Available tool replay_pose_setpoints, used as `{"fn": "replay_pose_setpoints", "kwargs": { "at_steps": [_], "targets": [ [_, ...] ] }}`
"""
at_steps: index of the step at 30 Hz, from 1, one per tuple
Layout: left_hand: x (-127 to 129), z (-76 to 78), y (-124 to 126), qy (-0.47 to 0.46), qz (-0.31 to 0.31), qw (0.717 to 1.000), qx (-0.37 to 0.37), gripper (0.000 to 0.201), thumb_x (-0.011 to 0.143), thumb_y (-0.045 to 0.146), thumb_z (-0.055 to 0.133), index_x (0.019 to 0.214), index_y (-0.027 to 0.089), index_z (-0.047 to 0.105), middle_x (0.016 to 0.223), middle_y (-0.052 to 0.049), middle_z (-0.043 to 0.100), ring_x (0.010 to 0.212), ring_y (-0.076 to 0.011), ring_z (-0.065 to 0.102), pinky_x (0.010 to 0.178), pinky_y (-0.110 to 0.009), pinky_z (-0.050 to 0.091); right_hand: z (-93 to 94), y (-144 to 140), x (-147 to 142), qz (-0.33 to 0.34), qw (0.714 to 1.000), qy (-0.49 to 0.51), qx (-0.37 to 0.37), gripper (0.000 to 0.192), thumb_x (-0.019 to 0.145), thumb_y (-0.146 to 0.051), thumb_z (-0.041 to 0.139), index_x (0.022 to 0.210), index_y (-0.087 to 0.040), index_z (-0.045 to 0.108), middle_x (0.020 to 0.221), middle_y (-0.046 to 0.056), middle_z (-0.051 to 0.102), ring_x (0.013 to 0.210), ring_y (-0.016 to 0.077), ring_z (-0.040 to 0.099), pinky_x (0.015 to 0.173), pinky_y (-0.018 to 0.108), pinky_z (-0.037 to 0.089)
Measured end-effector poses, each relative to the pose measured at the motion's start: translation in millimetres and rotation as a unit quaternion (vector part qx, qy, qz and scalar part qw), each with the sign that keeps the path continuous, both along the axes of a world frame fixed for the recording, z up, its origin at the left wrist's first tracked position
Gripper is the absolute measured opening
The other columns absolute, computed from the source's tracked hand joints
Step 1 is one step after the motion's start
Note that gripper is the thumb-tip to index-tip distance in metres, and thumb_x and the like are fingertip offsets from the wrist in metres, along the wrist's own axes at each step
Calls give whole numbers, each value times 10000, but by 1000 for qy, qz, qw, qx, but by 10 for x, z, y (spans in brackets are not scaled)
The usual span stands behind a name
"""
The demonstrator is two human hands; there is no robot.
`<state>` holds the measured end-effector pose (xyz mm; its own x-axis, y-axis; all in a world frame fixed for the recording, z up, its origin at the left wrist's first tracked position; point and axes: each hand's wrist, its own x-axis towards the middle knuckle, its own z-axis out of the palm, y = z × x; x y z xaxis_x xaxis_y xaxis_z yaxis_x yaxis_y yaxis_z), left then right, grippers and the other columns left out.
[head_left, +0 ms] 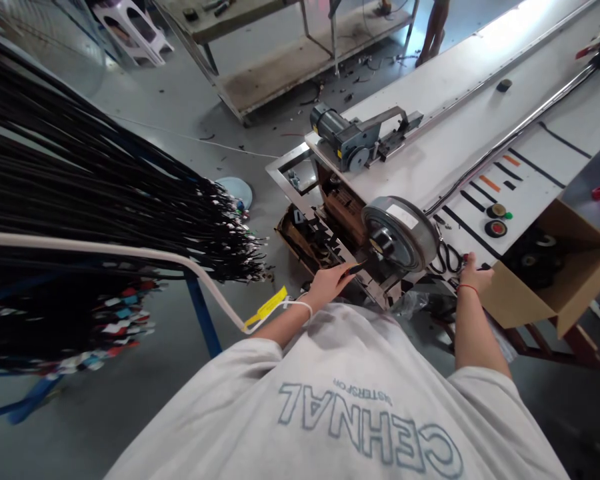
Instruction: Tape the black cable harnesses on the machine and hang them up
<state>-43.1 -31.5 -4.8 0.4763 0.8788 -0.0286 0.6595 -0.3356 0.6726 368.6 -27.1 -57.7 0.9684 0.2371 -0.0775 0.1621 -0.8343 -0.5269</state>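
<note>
Filling the nine o'clock side, a thick bundle of black cables lies across a blue rack, the cable ends carrying small coloured tags that fan out toward the centre. A pale tube curves over the rack rail and ends beside a yellow tag. Floor under the rack is grey concrete, with a round pale blue lid lying near the cable tips.

Left hand sits just below centre, at about six o'clock of the metal frame. Fingers are closed on a small dark tool with a reddish handle, its tip pointing at three o'clock toward the round metal wheel. A white band circles the left wrist. Tool tip looks close to the wheel hub; contact cannot be made out.

Wheel stands on edge at the near end of the long white bench. At eleven o'clock of the wheel, a grey motor sits on the bench top.

Right hand rests at four o'clock of the wheel, on the bench edge just beside black scissors. Red thread around the wrist. Fingers are curled down at the bench edge; whether they hold anything cannot be told. Two round buttons lie at one o'clock of this hand. An open cardboard box holding dark rolls stands at three o'clock, touching the bench end.
</note>
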Motion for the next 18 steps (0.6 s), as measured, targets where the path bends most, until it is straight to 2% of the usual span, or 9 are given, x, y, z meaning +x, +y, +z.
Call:
{"fn": "replay_pose_setpoints", "kwargs": {
  "at_steps": [4,11,18],
  "targets": [
    [-12,-63,-35,-44,28,998,34,321,954,388,474,1186,220,620,1027,-55,694,868,-161,682,759,-239,531,-9,4,2,-8,1000,-3,2,606,770,-610,631,1099,-117,501,1194,272,576,1163,398,544,988,524,419],
    [-9,-157,-116,-136,24,990,15,321,941,355,511,1215,222,611,1016,-51,705,864,-153,683,809,-274,550,-38,3,14,-12,1000,-16,8,624,727,-628,666,1073,-133,508,1164,255,593,1134,394,559,973,516,432],
    [-17,-145,-75,-186,119,973,-60,209,881,326,602,1009,176,671,907,-48,734,804,-165,693,777,-292,565,6,9,-18,-11,1000,-6,4,600,744,-593,669,1088,-126,513,1174,248,597,1140,383,562,982,498,431]
  ]
}}
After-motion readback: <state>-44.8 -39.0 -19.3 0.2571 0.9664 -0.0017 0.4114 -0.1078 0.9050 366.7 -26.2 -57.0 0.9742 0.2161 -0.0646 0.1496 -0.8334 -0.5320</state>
